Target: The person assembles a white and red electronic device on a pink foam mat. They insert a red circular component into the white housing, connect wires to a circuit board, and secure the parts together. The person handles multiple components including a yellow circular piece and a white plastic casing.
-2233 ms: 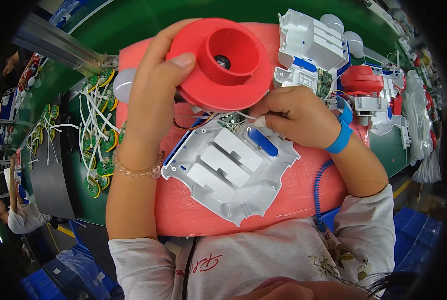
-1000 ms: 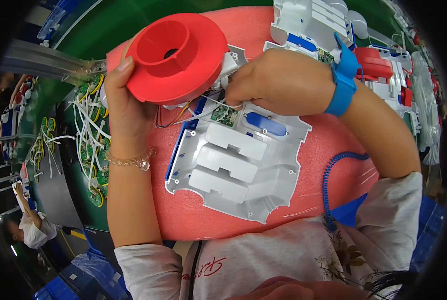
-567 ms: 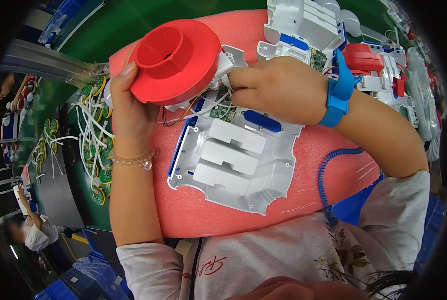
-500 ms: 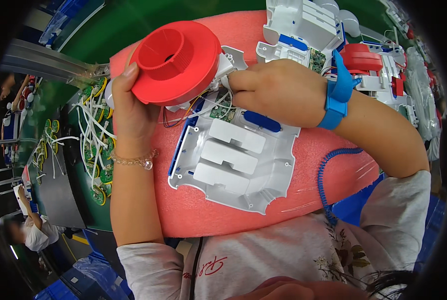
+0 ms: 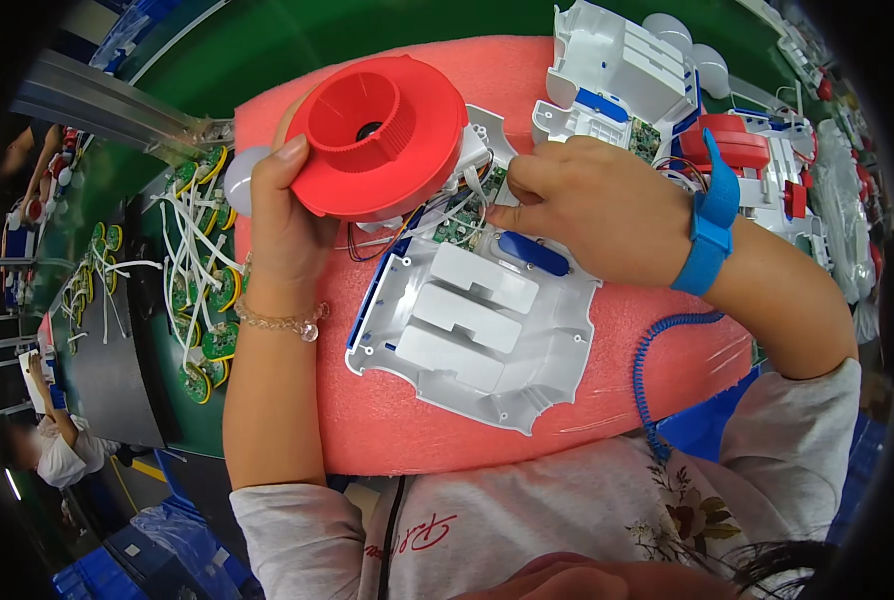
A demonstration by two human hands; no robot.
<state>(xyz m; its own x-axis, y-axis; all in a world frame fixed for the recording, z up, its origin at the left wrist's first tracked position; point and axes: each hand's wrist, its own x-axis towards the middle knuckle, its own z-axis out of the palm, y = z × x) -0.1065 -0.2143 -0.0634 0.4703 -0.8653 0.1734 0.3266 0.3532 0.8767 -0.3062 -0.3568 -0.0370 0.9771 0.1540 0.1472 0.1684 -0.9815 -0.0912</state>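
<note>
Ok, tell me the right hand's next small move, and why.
Probably ease the white cable toward the circuit board with the right hand: its fingertips are beside the cable, near the board, and the left hand holds the red part up, leaving the board partly exposed.

Smooth red plastic spool (image 5: 379, 150), faintly glossy white plastic shell (image 5: 549, 330)

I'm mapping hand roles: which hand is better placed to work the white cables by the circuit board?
Probably the right hand: it sits beside the white cables and circuit board, while the left hand holds the red round part.
</note>
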